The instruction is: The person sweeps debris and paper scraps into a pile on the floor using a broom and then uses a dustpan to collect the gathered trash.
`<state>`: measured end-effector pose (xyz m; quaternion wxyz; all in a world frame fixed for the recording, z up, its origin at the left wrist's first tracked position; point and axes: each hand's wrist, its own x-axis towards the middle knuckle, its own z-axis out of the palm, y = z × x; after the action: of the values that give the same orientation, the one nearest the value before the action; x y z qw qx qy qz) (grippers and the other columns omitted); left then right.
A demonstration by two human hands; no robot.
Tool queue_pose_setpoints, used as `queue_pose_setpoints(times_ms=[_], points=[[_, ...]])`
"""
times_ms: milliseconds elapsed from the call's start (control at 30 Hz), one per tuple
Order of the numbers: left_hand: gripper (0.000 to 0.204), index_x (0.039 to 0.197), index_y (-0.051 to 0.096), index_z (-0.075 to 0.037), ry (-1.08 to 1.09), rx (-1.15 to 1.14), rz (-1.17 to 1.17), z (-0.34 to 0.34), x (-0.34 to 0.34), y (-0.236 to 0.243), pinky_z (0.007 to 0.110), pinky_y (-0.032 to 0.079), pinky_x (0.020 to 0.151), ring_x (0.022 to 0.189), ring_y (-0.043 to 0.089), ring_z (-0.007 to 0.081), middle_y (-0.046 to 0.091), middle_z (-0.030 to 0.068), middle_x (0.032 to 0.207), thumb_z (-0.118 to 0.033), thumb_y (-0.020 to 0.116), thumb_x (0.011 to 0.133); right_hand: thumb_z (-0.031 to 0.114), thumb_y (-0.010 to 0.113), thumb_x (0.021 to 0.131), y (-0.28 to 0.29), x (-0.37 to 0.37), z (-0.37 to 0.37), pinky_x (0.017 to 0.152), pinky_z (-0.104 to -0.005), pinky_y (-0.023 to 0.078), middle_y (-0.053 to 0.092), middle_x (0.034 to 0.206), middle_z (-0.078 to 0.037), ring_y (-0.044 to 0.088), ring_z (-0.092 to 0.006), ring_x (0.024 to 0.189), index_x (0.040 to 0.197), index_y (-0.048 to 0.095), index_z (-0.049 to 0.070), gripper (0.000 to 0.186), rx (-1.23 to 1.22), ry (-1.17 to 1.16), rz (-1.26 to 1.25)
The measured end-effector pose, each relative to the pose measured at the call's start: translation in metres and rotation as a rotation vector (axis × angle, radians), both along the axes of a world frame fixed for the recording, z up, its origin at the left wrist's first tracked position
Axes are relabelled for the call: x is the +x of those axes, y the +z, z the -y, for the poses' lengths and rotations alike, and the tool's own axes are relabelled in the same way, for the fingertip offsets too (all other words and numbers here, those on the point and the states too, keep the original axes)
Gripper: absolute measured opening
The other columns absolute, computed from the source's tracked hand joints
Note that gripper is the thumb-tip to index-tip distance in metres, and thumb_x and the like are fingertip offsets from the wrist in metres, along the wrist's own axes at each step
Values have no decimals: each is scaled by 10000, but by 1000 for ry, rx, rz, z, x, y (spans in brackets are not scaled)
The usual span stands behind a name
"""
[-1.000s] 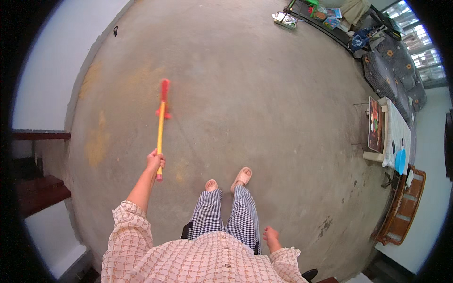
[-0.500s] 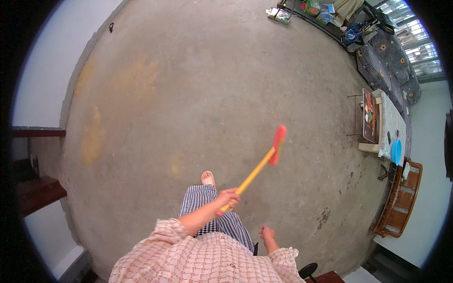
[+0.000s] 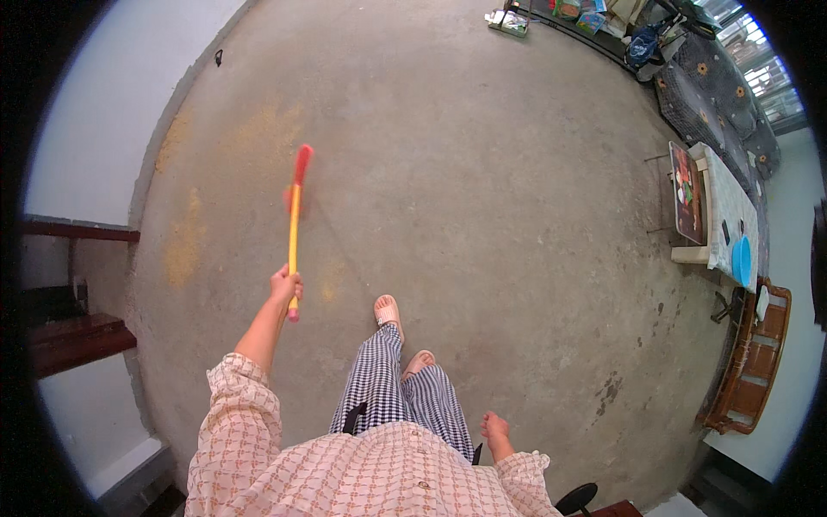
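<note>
My left hand (image 3: 287, 284) is wrapped round the lower end of a yellow-handled tool with a red head (image 3: 295, 228), its pinkish butt showing below my fist. The tool points away from me above the floor at the left, nearly upright in the picture. Its red head is partly smeared by motion, so its exact kind is unclear; it looks hammer-like. At my right side hangs my right hand (image 3: 494, 427), its fingers curled in and nothing visible in them.
Yellowish powdery patches (image 3: 184, 241) mark the concrete floor (image 3: 448, 189) on the left. Along the right stand a cloth-covered table (image 3: 730, 202) with a blue basin (image 3: 742, 260), a wooden chair (image 3: 758, 362) and a dark flowered sofa (image 3: 702, 90). A dark wooden ledge (image 3: 82, 345) juts in at left.
My left hand has swung the tool from the right across to the left and farther out. A second foot shows now, and the surroundings have shifted slightly right. My right hand stays low.
</note>
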<state>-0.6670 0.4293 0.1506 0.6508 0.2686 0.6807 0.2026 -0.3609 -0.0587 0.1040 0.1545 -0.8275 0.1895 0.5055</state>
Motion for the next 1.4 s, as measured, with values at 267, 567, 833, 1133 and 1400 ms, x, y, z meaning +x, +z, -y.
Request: queue_pose_setpoints(times_ms=[267, 567, 833, 1133, 1400], points=[[457, 1123, 387, -166, -11, -173, 286, 125, 50, 18, 154, 235, 277, 347, 297, 34, 371, -3, 526, 29, 436, 713, 240, 470, 713, -15, -8, 50, 430, -270, 388, 534, 681, -42, 510, -137, 563, 734, 541, 44, 209, -43, 104, -47], [291, 987, 426, -32, -124, -833, 670, 303, 134, -16, 174, 289, 309, 366, 351, 62, 453, 54, 601, 46, 474, 711, 244, 464, 719, 17, -35, 27, 465, -286, 405, 534, 715, -38, 517, -144, 590, 758, 540, 53, 209, -17, -8, -21], [103, 798, 460, -30, 101, -579, 607, 126, -108, -15, 175, 325, 309, 379, 372, 68, 422, 18, 545, -42, 482, 698, 238, 457, 726, 12, -105, 39, 460, -280, 408, 542, 734, -42, 522, -142, 606, 780, 542, 45, 217, -101, 52, -39], [526, 1192, 280, -132, 7, 37, 74, 29, -185, 15, 181, 266, 289, 362, 331, 53, 389, 8, 543, 38, 404, 710, 223, 454, 715, 5, -219, 33, 403, -273, 411, 544, 701, -76, 523, -151, 567, 772, 534, 20, 226, -59, 139, -41], [450, 1100, 429, -100, -177, -516, 475, 193, -152, 35, 163, 257, 290, 353, 331, 44, 438, 24, 565, 49, 468, 676, 245, 450, 735, 33, -257, 17, 469, -276, 403, 535, 752, -53, 525, -150, 625, 799, 533, 36, 234, -57, -5, -68]])
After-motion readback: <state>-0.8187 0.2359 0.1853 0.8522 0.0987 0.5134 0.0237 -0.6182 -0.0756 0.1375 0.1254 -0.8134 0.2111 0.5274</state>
